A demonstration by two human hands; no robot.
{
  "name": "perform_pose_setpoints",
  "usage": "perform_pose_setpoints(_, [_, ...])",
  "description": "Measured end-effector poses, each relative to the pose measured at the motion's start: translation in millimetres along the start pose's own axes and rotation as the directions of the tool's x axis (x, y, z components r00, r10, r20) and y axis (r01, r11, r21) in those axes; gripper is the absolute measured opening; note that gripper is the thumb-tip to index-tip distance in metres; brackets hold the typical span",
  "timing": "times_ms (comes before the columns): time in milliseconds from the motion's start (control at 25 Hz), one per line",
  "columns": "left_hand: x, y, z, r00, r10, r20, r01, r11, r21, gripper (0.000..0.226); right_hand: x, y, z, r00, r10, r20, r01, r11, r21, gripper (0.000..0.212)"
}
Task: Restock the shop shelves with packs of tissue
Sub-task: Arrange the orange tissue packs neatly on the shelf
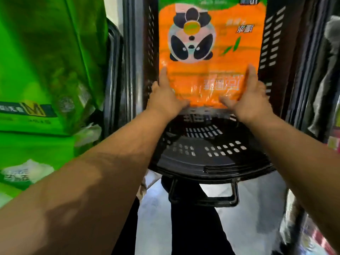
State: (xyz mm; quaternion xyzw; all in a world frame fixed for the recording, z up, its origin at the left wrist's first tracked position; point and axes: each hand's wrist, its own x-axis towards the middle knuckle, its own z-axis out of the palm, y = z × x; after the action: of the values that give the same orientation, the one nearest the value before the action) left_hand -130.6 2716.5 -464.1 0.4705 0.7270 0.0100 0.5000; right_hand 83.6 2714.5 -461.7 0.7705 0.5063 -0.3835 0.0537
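I'm gripping the orange tissue pack (211, 43) with my left hand (165, 100) and right hand (252, 102), over the basket (211, 162). I'm judging it not yet shelved.

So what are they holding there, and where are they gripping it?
An orange tissue pack, gripped at its near end: left hand and right hand on opposite sides.

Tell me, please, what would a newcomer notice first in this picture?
The bright orange pack with a panda drawing, in the upper middle, catches the eye first. The left hand and the right hand hold its near end, one at each corner, between the slotted walls of a black basket. Large green packs fill the left side.
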Motion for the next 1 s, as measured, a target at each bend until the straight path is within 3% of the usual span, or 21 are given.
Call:
perform_pose_setpoints(80, [-0.7, -5.3, 10.3, 1.000, 0.005, 0.003, -0.005, 0.993, -0.116, 0.113, 4.5, 11.7, 8.9, 0.999, -0.041, -0.021, 0.044, 0.980, 0.196, 0.109])
perform_pose_setpoints(320, [-54.7, -2.3, -6.0, 0.985, 0.094, -0.145, -0.118, 0.979, -0.167, 0.096, -43.5, 9.5, -22.4, 0.978, -0.062, -0.197, 0.139, 0.903, 0.406, 0.101])
perform_pose_setpoints(480, [-91.8, 14.0, -39.4, 0.913, 0.137, -0.385, -0.247, 0.936, -0.252, 0.094, -88.9, -9.7, -48.0, 0.944, -0.095, -0.317, 0.255, 0.820, 0.513, 0.095])
perform_pose_setpoints(600, [-107.4, 27.2, -73.8, 0.868, 0.150, -0.474, -0.338, 0.877, -0.341, 0.099, -116.1, -39.6, -68.0, 0.913, -0.066, -0.404, 0.318, 0.733, 0.601, 0.090])
perform_pose_setpoints(760, [-151.4, 47.1, -109.0, 0.861, 0.150, -0.487, -0.362, 0.853, -0.377, 0.087, -153.5, -76.7, -108.6, 0.857, -0.083, -0.509, 0.440, 0.632, 0.638, 0.074])
perform_pose_setpoints(1000, [-261.2, 70.7, -171.7, 0.807, 0.129, -0.576, -0.431, 0.795, -0.427, 0.080, -250.8, -123.9, -177.6, 0.784, -0.273, -0.558, 0.597, 0.579, 0.555, 0.068])
